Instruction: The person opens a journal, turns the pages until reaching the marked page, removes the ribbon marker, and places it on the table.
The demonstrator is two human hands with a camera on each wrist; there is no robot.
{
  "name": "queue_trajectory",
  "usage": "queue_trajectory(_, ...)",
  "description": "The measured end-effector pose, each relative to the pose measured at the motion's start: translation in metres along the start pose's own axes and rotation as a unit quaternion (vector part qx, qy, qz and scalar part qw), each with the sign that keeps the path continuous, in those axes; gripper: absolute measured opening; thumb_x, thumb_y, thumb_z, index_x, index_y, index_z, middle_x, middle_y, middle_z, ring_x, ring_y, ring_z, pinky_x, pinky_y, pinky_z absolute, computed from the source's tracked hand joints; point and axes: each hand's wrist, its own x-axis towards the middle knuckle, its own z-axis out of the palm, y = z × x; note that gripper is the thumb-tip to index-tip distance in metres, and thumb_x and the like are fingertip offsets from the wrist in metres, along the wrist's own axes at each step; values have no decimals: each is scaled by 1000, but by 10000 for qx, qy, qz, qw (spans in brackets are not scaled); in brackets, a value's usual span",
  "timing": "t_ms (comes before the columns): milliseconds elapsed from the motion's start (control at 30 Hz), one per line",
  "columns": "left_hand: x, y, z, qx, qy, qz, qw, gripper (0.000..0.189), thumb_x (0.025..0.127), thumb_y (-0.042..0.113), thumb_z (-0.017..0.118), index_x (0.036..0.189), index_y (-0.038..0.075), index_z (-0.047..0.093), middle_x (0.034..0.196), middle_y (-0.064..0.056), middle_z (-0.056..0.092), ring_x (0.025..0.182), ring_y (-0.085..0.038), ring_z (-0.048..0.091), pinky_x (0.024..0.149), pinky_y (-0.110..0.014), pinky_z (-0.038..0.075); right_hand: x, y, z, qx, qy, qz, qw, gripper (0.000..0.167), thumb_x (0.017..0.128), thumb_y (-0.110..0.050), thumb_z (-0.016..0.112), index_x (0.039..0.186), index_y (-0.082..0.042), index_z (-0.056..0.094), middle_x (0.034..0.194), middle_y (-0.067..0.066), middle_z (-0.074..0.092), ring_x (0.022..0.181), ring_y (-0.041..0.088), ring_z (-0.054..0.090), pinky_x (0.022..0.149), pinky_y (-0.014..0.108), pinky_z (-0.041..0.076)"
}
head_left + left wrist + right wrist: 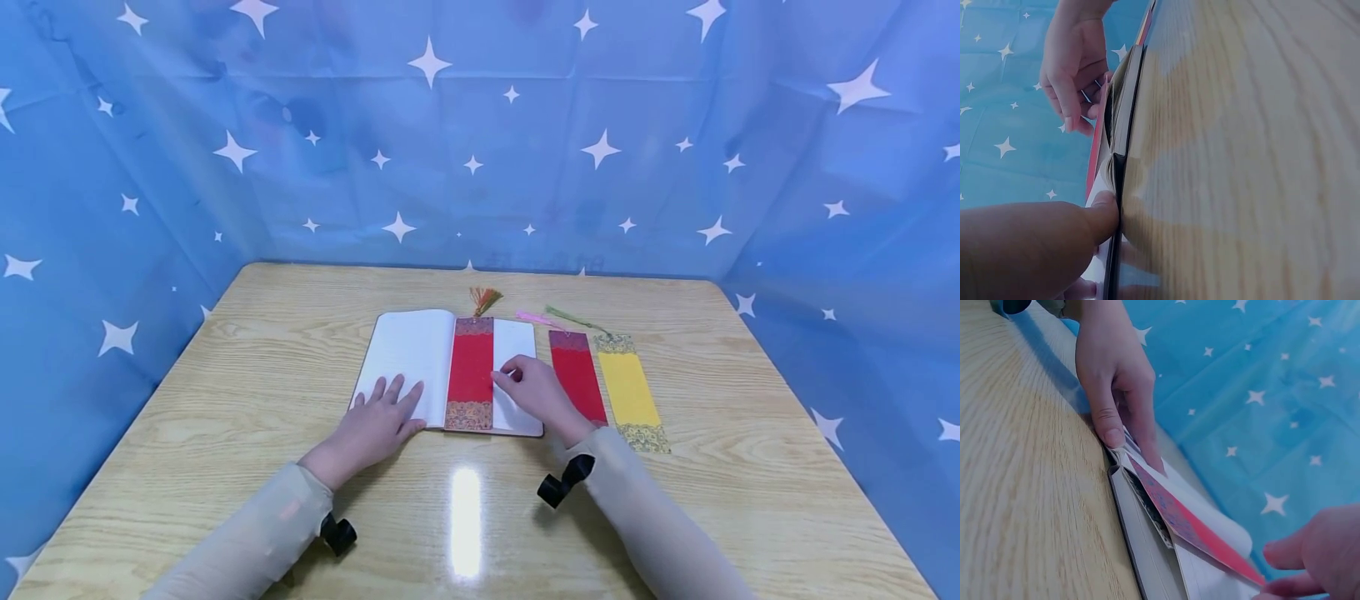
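Note:
An open notebook (412, 346) lies on the table, a red bookmark (472, 362) with patterned ends and an orange-brown tassel (484, 298) over its right page beside the fold. My left hand (378, 429) rests with spread fingers on the left page, thumb at the bottom edge. With thumb and fingertips, my right hand (536, 393) pinches the bookmark's right edge. In the right wrist view that bookmark (1194, 525) is tilted up off the page, and a dark patterned edge (1152, 509) shows beneath it.
Right of the notebook lie a second red bookmark (576, 375) with a pink tassel and a yellow bookmark (630, 387) with a green tassel. The right forearm passes close to both. A blue star-printed curtain (480, 200) stands behind the wooden table (247, 375).

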Motion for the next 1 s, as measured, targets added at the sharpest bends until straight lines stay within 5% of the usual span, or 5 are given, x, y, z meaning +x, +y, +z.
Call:
queue_trajectory(333,-1,0,2,51,140,34,9999,58,96,45,45,144,13,37,144,-23,33,129,-48,30,94,-67,28,11,-4,8,-40,-198,528,9984,25,88,-32,64,86,-8,64,79,3,60,69,18,52,59,29,42)
queue_trajectory(567,0,1,1,118,153,74,9998,59,95,45,46,143,12,38,143,-24,34,128,-48,31,93,-67,29,16,-12,12,-38,-295,1042,9941,33,86,-35,66,68,-7,61,58,7,51,53,18,43,52,28,34)
queue_trajectory(800,0,2,1,127,127,34,9998,58,96,45,45,143,13,38,144,-23,34,129,-47,30,94,-66,29,19,-13,14,-51,-231,1067,9940,23,86,-24,67,73,-6,63,68,5,54,58,17,45,53,27,36)
queue_trajectory(1000,-1,1,0,102,94,13,9999,58,96,44,45,144,13,36,144,-23,33,129,-47,29,95,-66,28,17,-10,11,727,-154,1125,9909,19,88,-20,65,79,-3,63,67,9,58,54,18,55,51,27,47)
